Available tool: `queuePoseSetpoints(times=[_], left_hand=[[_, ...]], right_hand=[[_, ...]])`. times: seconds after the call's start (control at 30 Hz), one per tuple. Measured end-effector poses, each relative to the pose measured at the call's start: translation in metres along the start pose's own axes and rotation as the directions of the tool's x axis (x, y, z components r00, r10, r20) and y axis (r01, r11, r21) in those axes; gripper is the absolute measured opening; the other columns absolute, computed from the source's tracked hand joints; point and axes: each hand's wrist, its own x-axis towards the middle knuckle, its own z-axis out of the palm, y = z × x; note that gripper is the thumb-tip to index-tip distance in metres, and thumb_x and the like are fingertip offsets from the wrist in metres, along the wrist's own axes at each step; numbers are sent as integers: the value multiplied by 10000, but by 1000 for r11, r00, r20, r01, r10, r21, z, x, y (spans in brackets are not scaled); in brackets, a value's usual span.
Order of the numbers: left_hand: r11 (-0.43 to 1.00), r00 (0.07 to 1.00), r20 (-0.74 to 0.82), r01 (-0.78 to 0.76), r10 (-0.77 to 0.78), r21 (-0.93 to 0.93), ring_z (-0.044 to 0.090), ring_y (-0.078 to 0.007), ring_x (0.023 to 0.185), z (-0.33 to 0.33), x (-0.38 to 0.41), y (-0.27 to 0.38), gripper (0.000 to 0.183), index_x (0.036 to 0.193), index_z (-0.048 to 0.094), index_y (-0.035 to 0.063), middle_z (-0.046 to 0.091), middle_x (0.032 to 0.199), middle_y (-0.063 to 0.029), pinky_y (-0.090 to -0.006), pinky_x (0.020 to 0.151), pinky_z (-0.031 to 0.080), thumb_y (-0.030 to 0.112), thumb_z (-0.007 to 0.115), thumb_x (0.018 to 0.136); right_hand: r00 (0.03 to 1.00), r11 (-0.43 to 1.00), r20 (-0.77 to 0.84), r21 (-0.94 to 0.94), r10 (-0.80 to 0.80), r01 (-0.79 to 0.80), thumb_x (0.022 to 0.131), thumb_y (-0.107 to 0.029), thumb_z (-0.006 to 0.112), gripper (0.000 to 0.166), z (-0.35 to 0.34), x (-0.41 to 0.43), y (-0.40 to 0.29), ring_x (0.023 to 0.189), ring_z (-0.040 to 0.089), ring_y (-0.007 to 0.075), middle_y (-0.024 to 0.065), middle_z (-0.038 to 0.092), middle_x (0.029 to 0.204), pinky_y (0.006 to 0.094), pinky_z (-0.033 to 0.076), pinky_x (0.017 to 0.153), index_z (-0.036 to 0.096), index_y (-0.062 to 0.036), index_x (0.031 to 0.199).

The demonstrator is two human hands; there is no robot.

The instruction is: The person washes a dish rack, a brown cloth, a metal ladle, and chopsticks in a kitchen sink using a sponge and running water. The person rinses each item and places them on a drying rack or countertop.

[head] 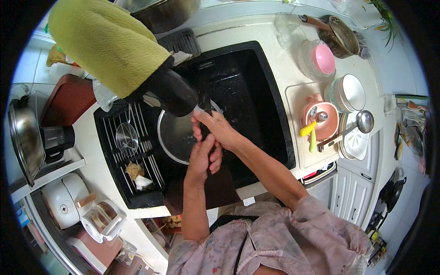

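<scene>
My right hand (218,127) is at the outlet of a black faucet (177,92), over a black sink (254,137). Its fingers are curled around or beside something dark that I cannot make out. Just below it, my left hand (202,158) is bent with its fingertips close to the right one; whether it grips anything is unclear. Beneath the hands, a round metal-rimmed basin or pot (172,137) stands in the sink, partly hidden by them. A yellow-green towel (110,44) wraps the upper part of the faucet.
A wire strainer (127,139) and a scrubber (134,170) lie on the metal rack at left. On the right counter are a pink pot (328,129) holding spoons, a ladle (364,121), stacked bowls (352,92) and a pan (343,36). A rice cooker (63,199) stands lower left.
</scene>
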Motion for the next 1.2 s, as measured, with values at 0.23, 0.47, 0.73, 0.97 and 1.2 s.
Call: queuePoseSetpoints(times=[0.23,0.47,0.73,0.97,1.2], left_hand=[[768,953,-148,-114,264,630,518,-187,499,18,-2,-30,291,1034,501,7,529,636,-83,-344,449,423,291,542,988],[203,795,-146,29,589,979,657,-427,877,10,20,-21,456,1329,372,-31,660,986,-248,-492,707,511,96,563,935],[87,555,150,-377,818,922,672,-311,756,10,36,-27,423,1256,434,-1,652,988,-160,-382,614,537,127,640,910],[960,960,-31,-276,277,35,571,-106,569,0,11,-15,251,1078,533,37,629,863,-55,-209,420,402,248,604,961],[948,939,-186,-253,289,194,431,-76,395,-7,24,-17,264,960,589,84,588,700,-15,-211,350,298,344,553,990]], right_hand=[[929,989,-339,-62,-150,137,958,-246,542,208,-20,42,-34,550,542,126,54,579,734,295,457,500,540,-42,912],[951,964,-214,-189,-225,186,964,-232,533,214,-2,7,42,826,590,119,46,613,829,300,478,796,505,-27,1020],[993,998,-110,-59,-38,32,972,-255,523,301,-17,-10,-1,889,616,150,92,669,947,296,487,866,622,10,1073],[1000,965,-9,261,-7,9,987,-282,539,285,-20,2,-21,963,677,228,116,665,973,323,562,821,587,-13,1068],[994,981,101,-185,-31,50,1003,-357,500,346,-8,-14,-23,889,645,158,90,668,945,293,534,756,609,-31,1045]])
